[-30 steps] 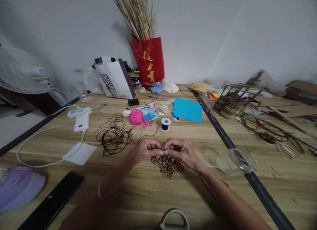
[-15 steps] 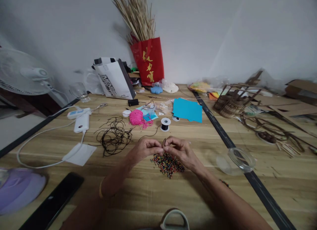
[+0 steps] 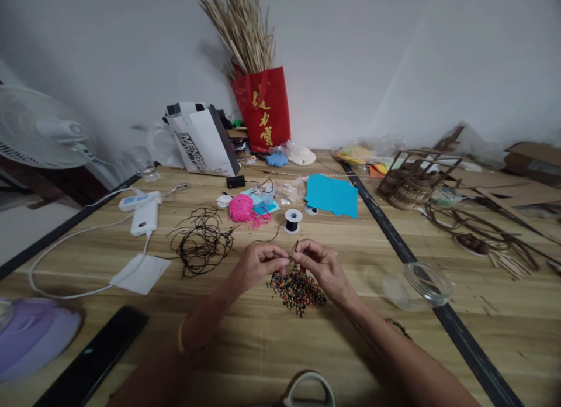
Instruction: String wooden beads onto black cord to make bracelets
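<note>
left hand (image 3: 265, 265) and right hand (image 3: 323, 264) pinch a dark cord (image 3: 297, 245), fingertips nearly meeting, its short end poking up above them. pinching close to that end should steady it best; the loose beads (image 3: 301, 295) lie just below the fingers, the spool (image 3: 293, 221) beyond.

Left hand (image 3: 263, 265): thumb and index pinched at the grip, knuckles up. Right hand (image 3: 322, 266): mirrored pinch, fingers bent over the thumb, fingertips about touching the left's. Left wrist (image 3: 231, 285) and right wrist (image 3: 350, 302) sit outboard of the grip, nearer the body. Left forearm (image 3: 205, 322) and right forearm (image 3: 390, 342) bare, splaying back from it.
</note>
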Motion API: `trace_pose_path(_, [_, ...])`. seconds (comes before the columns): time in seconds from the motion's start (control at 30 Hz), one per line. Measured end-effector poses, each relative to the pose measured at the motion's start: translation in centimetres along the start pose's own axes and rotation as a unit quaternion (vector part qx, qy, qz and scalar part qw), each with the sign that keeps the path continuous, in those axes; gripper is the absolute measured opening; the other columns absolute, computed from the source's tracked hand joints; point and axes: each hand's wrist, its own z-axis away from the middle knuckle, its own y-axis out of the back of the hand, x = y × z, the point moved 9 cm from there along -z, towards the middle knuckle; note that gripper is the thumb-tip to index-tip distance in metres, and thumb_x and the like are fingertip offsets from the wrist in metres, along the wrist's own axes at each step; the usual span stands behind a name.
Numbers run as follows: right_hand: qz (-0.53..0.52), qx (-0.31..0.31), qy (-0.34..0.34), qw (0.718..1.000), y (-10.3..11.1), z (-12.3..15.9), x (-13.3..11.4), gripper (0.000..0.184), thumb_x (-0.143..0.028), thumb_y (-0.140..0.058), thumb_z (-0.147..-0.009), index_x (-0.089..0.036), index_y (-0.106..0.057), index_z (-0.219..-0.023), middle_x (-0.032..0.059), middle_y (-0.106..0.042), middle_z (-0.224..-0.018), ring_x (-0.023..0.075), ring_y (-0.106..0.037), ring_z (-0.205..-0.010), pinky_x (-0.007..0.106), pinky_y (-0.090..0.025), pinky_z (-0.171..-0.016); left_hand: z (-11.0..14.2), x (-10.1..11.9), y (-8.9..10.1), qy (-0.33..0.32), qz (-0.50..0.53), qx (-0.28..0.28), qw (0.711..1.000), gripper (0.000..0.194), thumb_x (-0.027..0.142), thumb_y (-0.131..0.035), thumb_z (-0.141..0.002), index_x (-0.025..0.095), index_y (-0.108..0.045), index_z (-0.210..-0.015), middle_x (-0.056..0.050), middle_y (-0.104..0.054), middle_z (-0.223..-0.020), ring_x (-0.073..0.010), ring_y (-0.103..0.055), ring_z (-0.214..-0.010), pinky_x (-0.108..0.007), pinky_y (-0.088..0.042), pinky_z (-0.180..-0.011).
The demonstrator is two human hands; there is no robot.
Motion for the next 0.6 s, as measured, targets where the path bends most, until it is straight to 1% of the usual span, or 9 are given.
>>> trace_pose_path(0.17, [-0.004,-0.003,-0.009,1.000,0.0,0.0,0.2,0.030,-0.045,-0.073,-0.073,-0.018,-0.059,-0.073,-0.0035,-0.052,-0.061,0.0090,-0.046,-0.052,0.021,-0.041,-0.049,0.2,0.8,0.1,-0.023,-0.046,0.013,0.999,0.018,0.030,-0.066,-0.074,0.012,-0.064,-0.074,0.000,-0.061,-0.058,-0.0109,-0.054,-0.055,-0.022,-0.042,-0.057])
trace_pose_path(0.3, [-0.021,-0.020,-0.025,0.999,-0.4,0.1,0.5,0.029,-0.041,-0.075,-0.071,-0.017,-0.061,-0.077,-0.0037,-0.054,-0.059,0.0080,-0.046,-0.050,0.019,-0.040,-0.046,0.2,1.1,0.4,-0.026,-0.027,0.018,0.999,0.019,0.030,-0.064,-0.076,0.012,-0.062,-0.073,0.000,-0.060,-0.058,-0.0105,-0.052,-0.055,-0.021,-0.040,-0.056])
trace_pose_path(0.4, [-0.050,-0.027,-0.038,0.998,-0.7,0.1,0.8,0.030,-0.038,-0.078,-0.069,-0.017,-0.061,-0.083,-0.0027,-0.058,-0.063,0.0082,-0.050,-0.053,0.018,-0.042,-0.045,0.2,1.1,0.8,-0.022,-0.013,0.035,0.999,0.020,0.031,-0.063,-0.076,0.012,-0.061,-0.073,0.000,-0.060,-0.060,-0.0105,-0.053,-0.056,-0.021,-0.041,-0.057])
trace_pose_path(0.53, [-0.085,-0.033,-0.036,0.995,-1.0,0.1,0.9,0.037,-0.034,-0.081,-0.065,-0.018,-0.057,-0.089,-0.0036,-0.060,-0.063,0.0093,-0.054,-0.055,0.017,-0.043,-0.045,0.1,0.9,0.4,-0.015,-0.031,0.015,0.999,0.020,0.031,-0.064,-0.074,0.012,-0.061,-0.074,0.000,-0.059,-0.058,-0.0099,-0.052,-0.055,-0.020,-0.040,-0.056])
trace_pose_path(0.6, [-0.078,-0.034,-0.027,0.996,-1.0,0.1,0.7,0.036,-0.034,-0.081,-0.066,-0.019,-0.056,-0.087,-0.0036,-0.060,-0.063,0.0097,-0.055,-0.055,0.017,-0.043,-0.046,0.1,0.8,0.3,-0.014,-0.049,0.007,0.999,0.019,0.030,-0.064,-0.073,0.011,-0.062,-0.073,0.001,-0.058,-0.058,-0.0097,-0.052,-0.054,-0.020,-0.040,-0.055])
